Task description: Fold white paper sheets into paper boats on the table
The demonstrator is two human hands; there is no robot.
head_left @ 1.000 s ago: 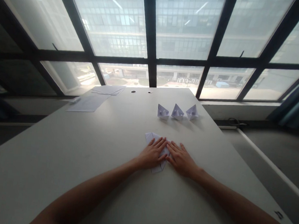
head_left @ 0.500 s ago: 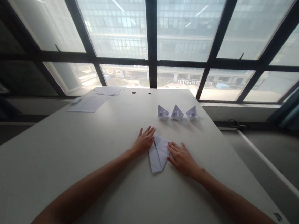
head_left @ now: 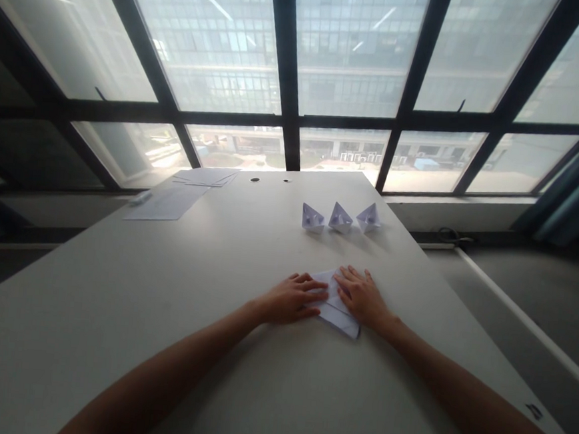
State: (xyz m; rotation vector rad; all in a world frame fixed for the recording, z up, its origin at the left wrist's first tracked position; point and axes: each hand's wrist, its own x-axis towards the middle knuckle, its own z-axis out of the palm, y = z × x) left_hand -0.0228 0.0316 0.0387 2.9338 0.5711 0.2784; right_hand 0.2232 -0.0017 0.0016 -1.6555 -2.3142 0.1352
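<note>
A folded sheet of white paper (head_left: 339,318) lies on the white table (head_left: 206,250) in front of me, turned at a slant. My left hand (head_left: 297,299) rests on its left side, fingers stretched over the paper. On its upper right part lies my right hand (head_left: 361,295), also with fingers extended and flat. Both hands cover much of the sheet, so part of its folds is hidden. Beyond the hands stand three folded paper boats (head_left: 340,218) in a row.
Flat white paper sheets (head_left: 163,204) lie at the far left, a small pale object (head_left: 140,198) at their edge. Two round holes (head_left: 255,179) pierce the table's far end. A small dark item (head_left: 535,411) sits near the right edge. Large windows (head_left: 352,55) rise behind.
The folded paper has been turned, its lower end swinging to the right. My left hand has moved down and onto the paper; my right hand has shifted slightly right and up.
</note>
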